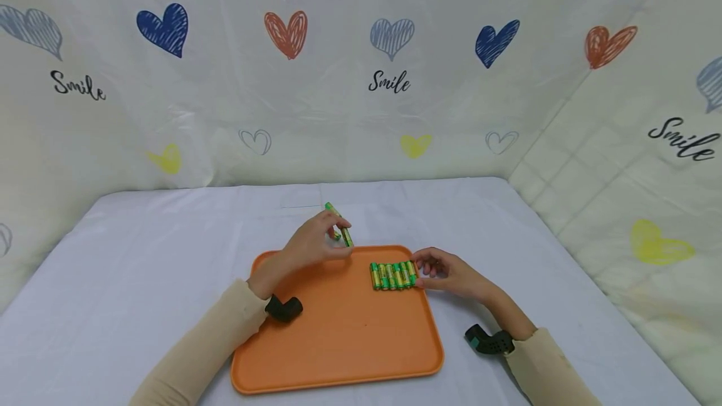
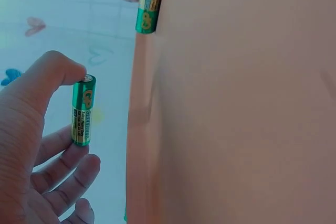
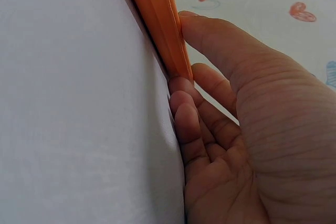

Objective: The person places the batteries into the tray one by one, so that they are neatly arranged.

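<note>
My left hand [image 1: 316,240] is raised over the far edge of the orange tray [image 1: 333,331]. Between its thumb and a finger it pinches a green-and-gold battery [image 2: 83,111] by the two ends. Several matching batteries [image 1: 392,275] lie side by side in a row near the tray's right rim. At the right end of that row is my right hand [image 1: 451,274], its thumb and index finger at the two ends of the last battery [image 1: 412,272]. In the right wrist view, the rim hides that battery, and the other fingers curl beside the tray's outer side.
Another battery [image 1: 331,207] shows beyond the left hand, and a green end [image 1: 336,235] peeks out behind its fingers. A white cloth [image 1: 169,255] covers the table. A sheet printed with hearts [image 1: 333,99] hangs behind it.
</note>
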Available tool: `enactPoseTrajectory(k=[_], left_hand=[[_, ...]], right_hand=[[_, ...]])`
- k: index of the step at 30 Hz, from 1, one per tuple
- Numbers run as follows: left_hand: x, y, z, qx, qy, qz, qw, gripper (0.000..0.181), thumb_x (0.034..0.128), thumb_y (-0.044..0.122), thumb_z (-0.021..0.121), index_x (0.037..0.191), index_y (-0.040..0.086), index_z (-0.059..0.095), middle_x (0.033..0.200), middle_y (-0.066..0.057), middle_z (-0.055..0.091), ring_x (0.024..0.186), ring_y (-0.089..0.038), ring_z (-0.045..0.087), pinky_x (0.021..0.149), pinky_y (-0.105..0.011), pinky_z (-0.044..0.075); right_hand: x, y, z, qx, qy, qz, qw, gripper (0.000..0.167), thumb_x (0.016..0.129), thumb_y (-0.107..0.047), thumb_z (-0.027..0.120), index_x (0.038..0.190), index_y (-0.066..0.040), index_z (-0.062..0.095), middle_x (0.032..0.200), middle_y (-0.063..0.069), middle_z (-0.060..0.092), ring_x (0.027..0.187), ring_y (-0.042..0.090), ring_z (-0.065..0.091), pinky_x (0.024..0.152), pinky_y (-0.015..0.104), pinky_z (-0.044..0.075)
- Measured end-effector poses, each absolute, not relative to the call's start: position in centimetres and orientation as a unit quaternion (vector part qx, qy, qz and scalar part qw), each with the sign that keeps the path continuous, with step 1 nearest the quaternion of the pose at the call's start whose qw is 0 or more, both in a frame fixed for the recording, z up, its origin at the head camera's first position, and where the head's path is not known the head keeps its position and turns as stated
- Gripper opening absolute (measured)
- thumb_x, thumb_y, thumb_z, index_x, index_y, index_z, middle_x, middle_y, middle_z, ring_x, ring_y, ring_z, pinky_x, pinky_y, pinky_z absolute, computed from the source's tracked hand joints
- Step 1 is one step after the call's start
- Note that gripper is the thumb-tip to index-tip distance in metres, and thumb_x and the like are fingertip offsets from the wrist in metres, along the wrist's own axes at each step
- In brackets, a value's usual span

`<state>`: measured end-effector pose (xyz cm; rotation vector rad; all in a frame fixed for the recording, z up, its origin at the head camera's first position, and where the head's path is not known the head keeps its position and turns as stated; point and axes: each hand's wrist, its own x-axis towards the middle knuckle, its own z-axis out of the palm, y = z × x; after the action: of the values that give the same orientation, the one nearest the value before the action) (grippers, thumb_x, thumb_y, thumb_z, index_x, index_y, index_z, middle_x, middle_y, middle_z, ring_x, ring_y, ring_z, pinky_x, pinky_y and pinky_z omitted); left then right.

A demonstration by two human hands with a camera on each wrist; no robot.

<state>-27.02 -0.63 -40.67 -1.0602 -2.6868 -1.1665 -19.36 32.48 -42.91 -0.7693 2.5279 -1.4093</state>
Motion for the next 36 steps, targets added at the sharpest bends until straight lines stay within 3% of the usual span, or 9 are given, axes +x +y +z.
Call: enactPoseTrajectory(k=[8,13,17,22,30,36], left_hand=[[-25.8,0.3,-40.8,-0.394,-0.85,-0.348,0.026,0.042,0.0829,0.031,0.076,0.116,0.007,0.066,0.108,-0.001,0.058,0.084,-0.017,0.055,0.068,-0.026,0.046],[-25.0,0.8,-41.1,-0.422,-0.84,-0.34,0.022,0.041,0.0829,0.031,0.076,0.115,0.007,0.067,0.11,-0.001,0.059,0.089,-0.017,0.056,0.075,-0.029,0.049],[-24.5,1.1,-41.2,-0.436,-0.836,-0.331,-0.002,0.044,0.0834,0.033,0.076,0.117,0.007,0.066,0.111,-0.003,0.058,0.094,-0.016,0.055,0.081,-0.032,0.049],[-24.1,1.6,-41.5,-0.45,-0.836,-0.314,-0.031,0.044,0.0855,0.034,0.075,0.12,0.008,0.065,0.114,-0.004,0.057,0.088,-0.013,0.052,0.076,-0.028,0.047],[-23.7,1.8,-41.9,-0.444,-0.823,-0.342,-0.088,0.039,0.0871,0.029,0.074,0.119,0.008,0.064,0.098,0.0,0.053,0.079,-0.009,0.048,0.072,-0.024,0.045],[-23.7,1.8,-42.3,-0.442,-0.819,-0.354,-0.091,0.041,0.0873,0.028,0.074,0.12,0.006,0.063,0.094,0.001,0.052,0.079,-0.008,0.048,0.074,-0.025,0.045]], right_hand=[[-19.3,32.4,-42.9,-0.257,0.839,-0.473,0.076,0.041,0.088,-0.008,0.073,0.125,-0.001,0.058,0.102,0.014,0.056,0.084,0.021,0.049,0.071,0.024,0.043],[-19.3,32.4,-42.9,-0.257,0.84,-0.472,0.076,0.041,0.088,-0.009,0.073,0.125,-0.001,0.057,0.102,0.013,0.056,0.085,0.022,0.049,0.071,0.024,0.043],[-19.3,32.4,-42.9,-0.255,0.841,-0.471,0.079,0.042,0.088,-0.009,0.073,0.126,-0.001,0.057,0.103,0.013,0.057,0.085,0.023,0.049,0.073,0.024,0.044],[-19.4,32.5,-42.9,-0.249,0.843,-0.47,0.079,0.042,0.087,-0.01,0.074,0.125,-0.001,0.057,0.103,0.012,0.057,0.086,0.025,0.049,0.073,0.023,0.043],[-19.4,32.5,-42.9,-0.253,0.843,-0.467,0.08,0.042,0.088,-0.01,0.073,0.126,-0.001,0.057,0.103,0.012,0.057,0.085,0.023,0.049,0.073,0.024,0.043],[-19.4,32.5,-42.8,-0.26,0.842,-0.468,0.073,0.042,0.087,-0.009,0.073,0.125,-0.001,0.057,0.102,0.012,0.056,0.085,0.023,0.049,0.072,0.024,0.044]])
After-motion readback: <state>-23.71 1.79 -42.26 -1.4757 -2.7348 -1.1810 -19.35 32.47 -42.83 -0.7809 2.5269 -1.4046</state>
